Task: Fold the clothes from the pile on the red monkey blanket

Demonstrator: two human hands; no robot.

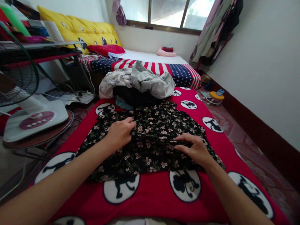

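A black garment [150, 153] with a pink and white flower print lies spread over a red cloth with monkey pictures. Across its middle runs a raised fold. My left hand [122, 129] is closed on the fabric at the left end of this fold, fingers curled under and partly hidden. At the fold's right end, my right hand [193, 148] pinches the fabric between thumb and fingers. The garment's far edge touches a heap of clothes [152, 82] in grey, white and black.
The red cloth [154, 200] covers the surface before me. Behind it is a bed [152, 55] with a flag-pattern cover. On the left, a fan [35, 120] stands on a round stool beside a cluttered desk. A small yellow stool [217, 95] is on the right-hand floor.
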